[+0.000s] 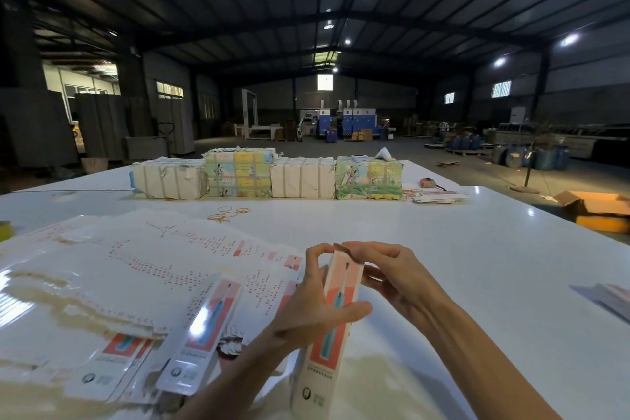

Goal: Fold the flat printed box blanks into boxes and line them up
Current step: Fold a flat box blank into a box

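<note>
The left hand (306, 314) grips the tall pink-and-white cardboard box (325, 353); the right hand (392, 278) pinches its top flap (342, 253), and forcing could crease it.

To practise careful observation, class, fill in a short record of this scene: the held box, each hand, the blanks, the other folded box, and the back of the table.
Box: held roughly upright, printed front facing the camera
Left hand: grips the box around its middle
Right hand: pinches the box's top end
Blanks: fanned out flat on the left of the table
Second box: folded, lying on the blanks
Bundles: four, wrapped, in a row at the far side
Rubber bands: loose, in front of the bundles
</note>
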`<state>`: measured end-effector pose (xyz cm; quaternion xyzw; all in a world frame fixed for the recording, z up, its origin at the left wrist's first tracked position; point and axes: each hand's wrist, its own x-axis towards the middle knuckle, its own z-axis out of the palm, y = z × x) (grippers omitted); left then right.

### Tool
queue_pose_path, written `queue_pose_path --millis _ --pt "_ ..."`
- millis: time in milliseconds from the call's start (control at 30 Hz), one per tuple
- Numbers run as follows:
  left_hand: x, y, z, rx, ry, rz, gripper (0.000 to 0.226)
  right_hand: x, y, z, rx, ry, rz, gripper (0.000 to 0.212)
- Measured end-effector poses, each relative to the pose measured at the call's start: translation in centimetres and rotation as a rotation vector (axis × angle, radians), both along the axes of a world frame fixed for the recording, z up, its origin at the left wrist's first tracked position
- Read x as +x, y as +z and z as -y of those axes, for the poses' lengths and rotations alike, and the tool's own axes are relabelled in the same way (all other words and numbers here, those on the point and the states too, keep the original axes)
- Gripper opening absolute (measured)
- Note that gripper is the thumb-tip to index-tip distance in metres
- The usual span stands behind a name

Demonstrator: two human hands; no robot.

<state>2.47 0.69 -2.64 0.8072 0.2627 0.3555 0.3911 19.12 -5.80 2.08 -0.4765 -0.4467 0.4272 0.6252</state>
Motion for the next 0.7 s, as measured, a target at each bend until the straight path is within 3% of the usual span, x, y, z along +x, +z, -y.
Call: queue_pose_path --millis 267,700 --pt "-0.07 -0.09 0.08 -0.010 -0.037 0.062 0.091 0.05 -0.27 -0.32 -0.074 -0.042 -0.173 0.014" --pt "-0.21 -0.38 0.05 0.154 -0.038 -0.017 0.103 0.28 -0.70 -0.12 0.010 -0.063 -0.031 0.017"
